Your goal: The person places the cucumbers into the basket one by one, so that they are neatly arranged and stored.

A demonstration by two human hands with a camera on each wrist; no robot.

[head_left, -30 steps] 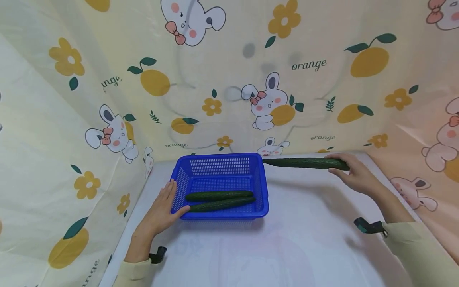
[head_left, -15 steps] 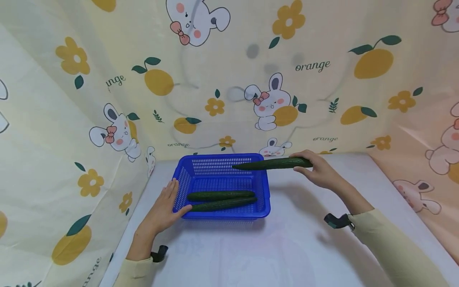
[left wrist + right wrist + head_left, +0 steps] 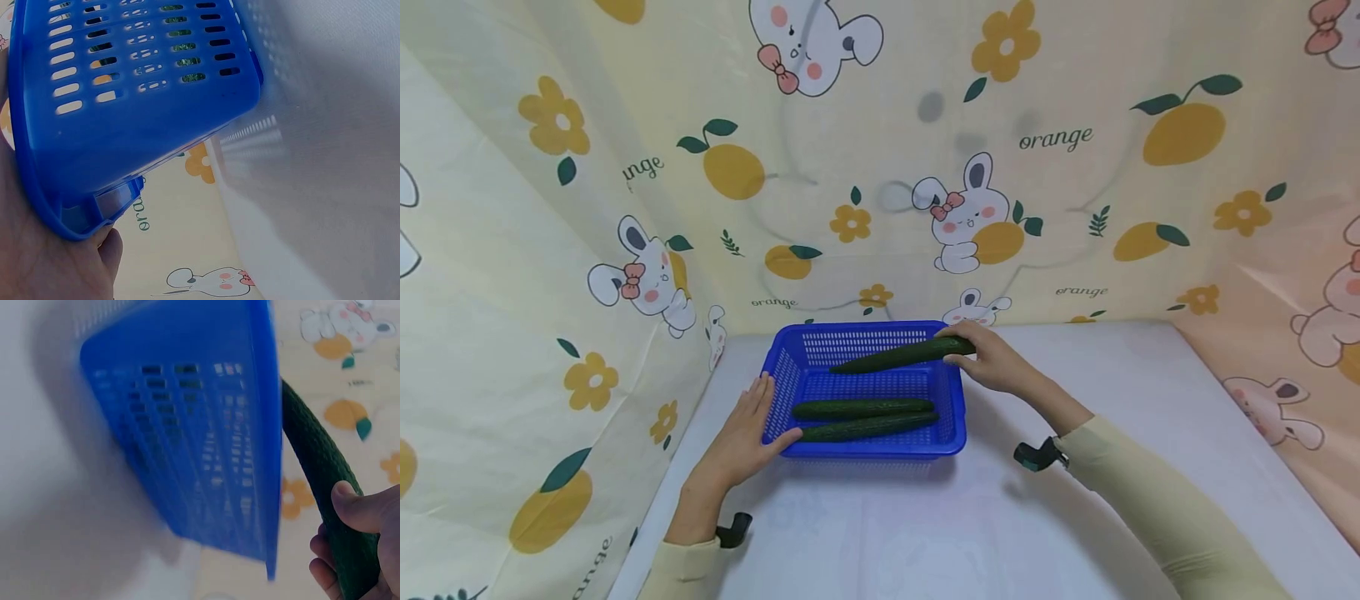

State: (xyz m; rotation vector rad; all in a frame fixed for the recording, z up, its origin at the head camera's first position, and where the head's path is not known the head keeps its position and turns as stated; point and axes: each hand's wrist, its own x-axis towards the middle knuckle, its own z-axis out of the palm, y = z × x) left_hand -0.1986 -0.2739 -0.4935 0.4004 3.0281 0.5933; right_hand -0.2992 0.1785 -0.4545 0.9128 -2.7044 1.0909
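A blue plastic basket (image 3: 871, 450) with slotted walls stands on the table. Inside it, toward the front, two cucumbers (image 3: 862, 408) lie side by side. My right hand (image 3: 992, 358) holds a third cucumber (image 3: 895, 357) by its right end, thumb on one side and fingers on the other. This cucumber hangs over the back of the basket, its thin end slanting down to the left. My left hand (image 3: 737, 437) rests with extended fingers against the basket's left rim, the thumb at the front corner. The left wrist view shows the palm beside the basket wall (image 3: 144, 119).
The white tabletop (image 3: 1075, 500) extends in front of the basket and to its right. Behind it hangs a patterned curtain (image 3: 850, 150) with rabbits and oranges, which also closes off both sides. Each wrist carries a small black camera (image 3: 1037, 455).
My right hand has moved left with its cucumber, from right of the basket to over it, and the cucumber's thin end has dipped. The left hand stays at the rim.
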